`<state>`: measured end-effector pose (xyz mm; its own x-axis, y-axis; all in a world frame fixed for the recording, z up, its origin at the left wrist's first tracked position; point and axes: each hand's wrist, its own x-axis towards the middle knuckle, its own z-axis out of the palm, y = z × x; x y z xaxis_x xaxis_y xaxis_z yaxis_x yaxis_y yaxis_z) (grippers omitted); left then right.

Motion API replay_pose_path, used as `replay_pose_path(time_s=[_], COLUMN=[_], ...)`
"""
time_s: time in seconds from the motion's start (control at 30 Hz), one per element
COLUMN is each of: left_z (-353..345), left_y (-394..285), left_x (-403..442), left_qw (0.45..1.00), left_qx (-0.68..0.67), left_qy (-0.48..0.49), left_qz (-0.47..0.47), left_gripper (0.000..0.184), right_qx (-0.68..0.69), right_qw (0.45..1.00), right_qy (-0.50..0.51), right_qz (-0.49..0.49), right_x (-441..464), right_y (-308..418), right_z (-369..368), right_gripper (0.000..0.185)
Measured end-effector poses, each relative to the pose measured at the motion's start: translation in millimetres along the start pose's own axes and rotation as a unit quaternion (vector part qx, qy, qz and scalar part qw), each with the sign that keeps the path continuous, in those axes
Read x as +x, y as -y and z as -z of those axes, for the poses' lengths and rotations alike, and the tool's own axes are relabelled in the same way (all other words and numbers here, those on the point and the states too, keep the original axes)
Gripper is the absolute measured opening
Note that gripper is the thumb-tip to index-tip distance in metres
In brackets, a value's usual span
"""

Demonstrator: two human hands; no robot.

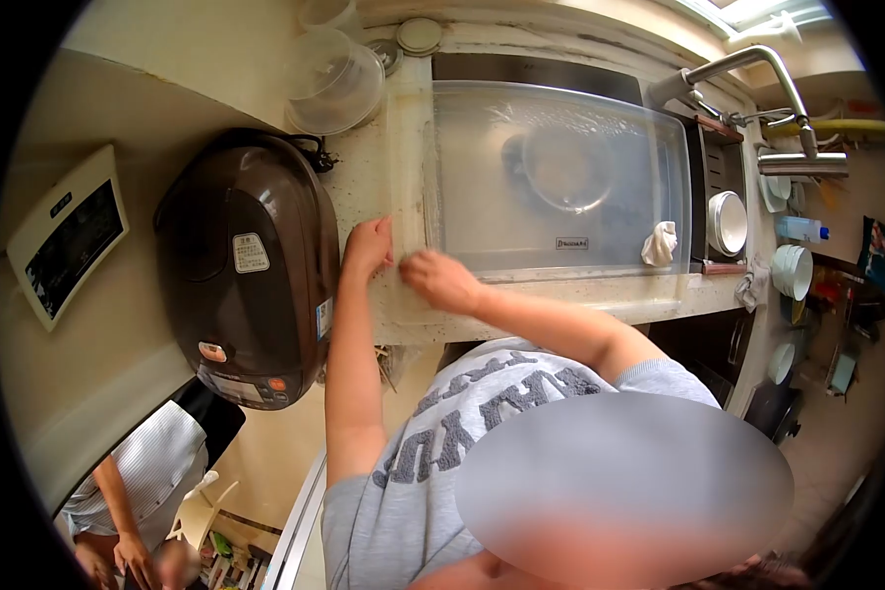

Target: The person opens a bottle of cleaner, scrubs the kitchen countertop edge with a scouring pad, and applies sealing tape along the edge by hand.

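Note:
My left hand (pixel 367 248) is at the counter edge beside the rice cooker (pixel 256 265), its fingers closed together. Close to its right, my right hand (pixel 442 281) has its fingers curled in over the counter (pixel 369 182). Whatever lies between the fingers of either hand is too small or hidden to make out. Beneath and between the hands runs a see-through strip (pixel 410 147) along the counter. Just beyond my right hand lies a large translucent plastic cover (pixel 482 226), with a round shape showing dimly through it.
A crumpled white cloth (pixel 660 244) rests on the cover's right corner. Clear plastic containers (pixel 332 84) stand at the back left. To the right are a white bowl (pixel 727 223) and a tap (pixel 757 59). Another person (pixel 138 482) is at lower left.

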<state>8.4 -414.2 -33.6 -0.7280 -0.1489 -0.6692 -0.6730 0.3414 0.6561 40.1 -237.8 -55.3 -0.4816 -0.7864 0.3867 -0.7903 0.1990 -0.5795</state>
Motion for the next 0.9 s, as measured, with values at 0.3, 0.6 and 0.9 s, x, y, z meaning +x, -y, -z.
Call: replay_pose_path(time_s=[0.3, 0.6, 0.9], left_z=[3, 4, 1], left_y=[-8, -10, -10], left_x=[-5, 2, 7], left_qw=[1.000, 1.000, 0.997], left_qx=[0.001, 0.015, 0.068], left_qy=[0.007, 0.009, -0.017], left_qz=[0.017, -0.002, -0.012], left_gripper=[0.045, 0.046, 0.050], right_qx=[-0.010, 0.028, 0.095], right_qw=[0.998, 0.989, 0.984], right_qy=[0.042, 0.116, 0.080], right_qz=[-0.041, -0.087, -0.126], right_x=[-16, -12, -7], right_y=[30, 29, 36], right_z=[-3, 5, -7], right_gripper=[0.021, 0.024, 0.016])
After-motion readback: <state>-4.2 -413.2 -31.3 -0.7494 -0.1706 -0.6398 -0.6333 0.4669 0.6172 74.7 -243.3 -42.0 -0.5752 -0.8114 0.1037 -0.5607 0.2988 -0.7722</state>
